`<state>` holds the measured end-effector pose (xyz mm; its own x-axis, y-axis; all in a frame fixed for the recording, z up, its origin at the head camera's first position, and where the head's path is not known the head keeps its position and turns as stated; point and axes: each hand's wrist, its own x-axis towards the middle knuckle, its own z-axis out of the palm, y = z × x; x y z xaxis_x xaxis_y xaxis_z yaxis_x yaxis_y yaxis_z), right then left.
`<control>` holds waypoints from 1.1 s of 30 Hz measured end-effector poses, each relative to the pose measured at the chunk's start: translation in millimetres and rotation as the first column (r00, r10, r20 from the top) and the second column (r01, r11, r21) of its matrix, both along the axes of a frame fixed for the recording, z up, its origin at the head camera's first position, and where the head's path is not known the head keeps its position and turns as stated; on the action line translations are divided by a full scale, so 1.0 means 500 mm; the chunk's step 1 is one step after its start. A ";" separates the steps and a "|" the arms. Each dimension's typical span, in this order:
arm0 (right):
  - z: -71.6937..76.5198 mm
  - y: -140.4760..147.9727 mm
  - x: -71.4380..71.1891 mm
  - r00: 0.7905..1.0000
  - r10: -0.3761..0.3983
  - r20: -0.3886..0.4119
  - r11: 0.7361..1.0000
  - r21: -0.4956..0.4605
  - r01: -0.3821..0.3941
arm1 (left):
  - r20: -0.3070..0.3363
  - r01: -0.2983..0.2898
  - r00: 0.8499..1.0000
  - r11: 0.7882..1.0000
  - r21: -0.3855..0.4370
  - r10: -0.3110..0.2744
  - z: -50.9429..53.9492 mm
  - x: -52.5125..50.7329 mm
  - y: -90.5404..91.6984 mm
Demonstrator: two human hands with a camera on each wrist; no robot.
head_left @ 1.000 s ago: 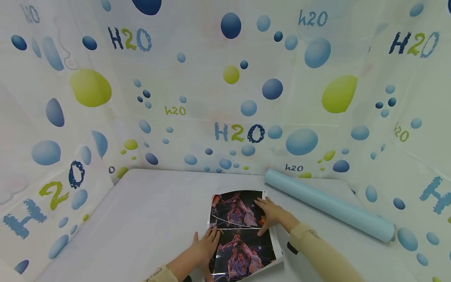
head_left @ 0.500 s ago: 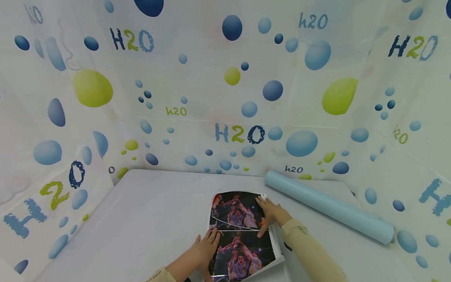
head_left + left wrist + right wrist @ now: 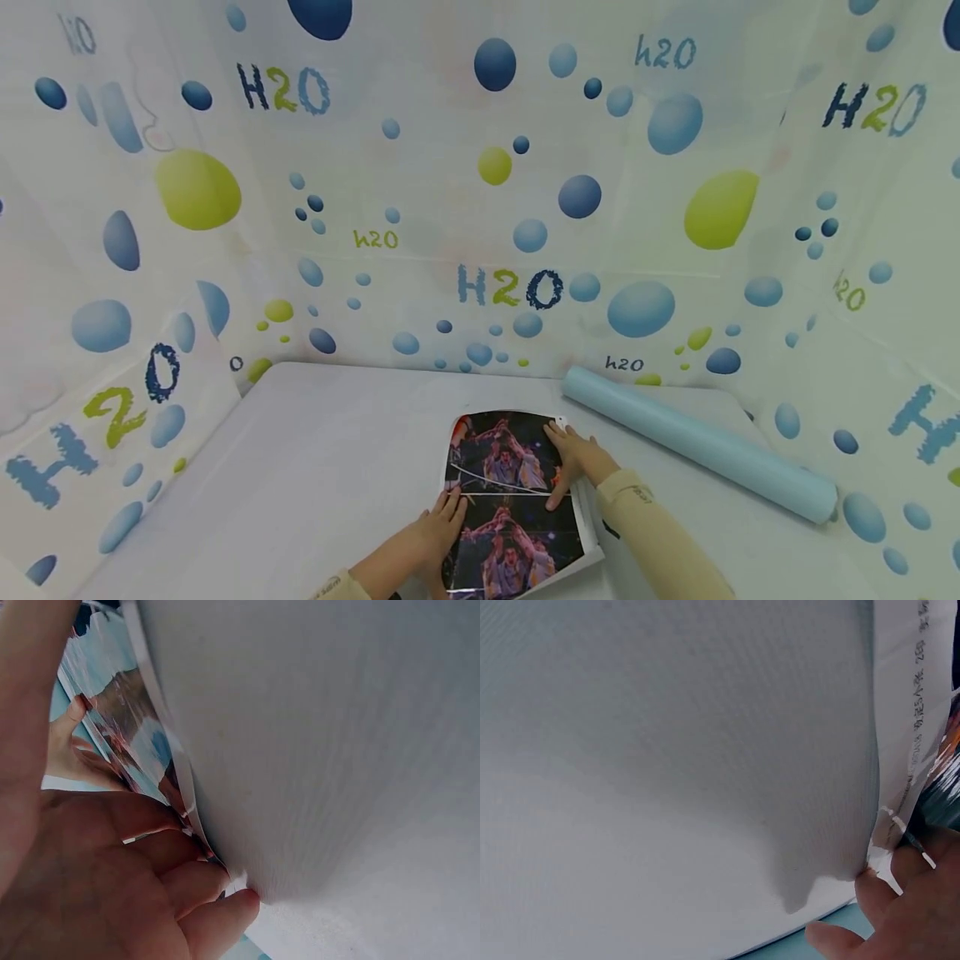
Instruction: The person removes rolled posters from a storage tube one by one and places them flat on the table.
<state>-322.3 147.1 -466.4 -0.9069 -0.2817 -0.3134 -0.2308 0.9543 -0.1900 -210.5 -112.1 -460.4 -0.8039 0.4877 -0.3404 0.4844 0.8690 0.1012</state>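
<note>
A glossy printed sheet (image 3: 517,542) lies on the white table, with two near-identical pictures of people raising their arms, one above the other. Its lower right corner lifts slightly, and a white margin shows on the right side. My left hand (image 3: 435,533) rests on the left edge around mid-height, fingers extended; in the left wrist view the fingertips (image 3: 244,900) reach past that edge to the table. Spread over the upper right edge is my right hand (image 3: 577,458), thumb on the pictures. The right wrist view shows the margin (image 3: 911,712) bearing small dark lettering.
A long light-blue roll (image 3: 697,442) lies diagonally across the table's right part. The white table (image 3: 315,475) extends left of the sheet. Behind and to both sides hangs a white curtain (image 3: 427,167) printed with blue and green drops and "H2O".
My right forearm has shifted slightly left. Both hands stay on the printed sheet in nearly the same places, and the head view has tilted a little upward.
</note>
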 end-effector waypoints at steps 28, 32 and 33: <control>0.009 0.000 0.003 0.999 -0.042 0.007 0.999 0.003 0.042 | 0.005 0.025 1.000 0.996 0.089 -0.026 -0.011 -0.005 -0.014; 0.010 0.005 0.010 1.000 -0.014 -0.001 1.000 -0.027 0.014 | 0.053 0.024 0.998 0.991 0.131 -0.031 -0.015 -0.008 -0.017; 0.010 0.007 0.015 1.000 -0.003 -0.009 0.999 -0.036 0.003 | 0.074 0.022 0.997 0.989 0.143 -0.033 -0.016 -0.009 -0.020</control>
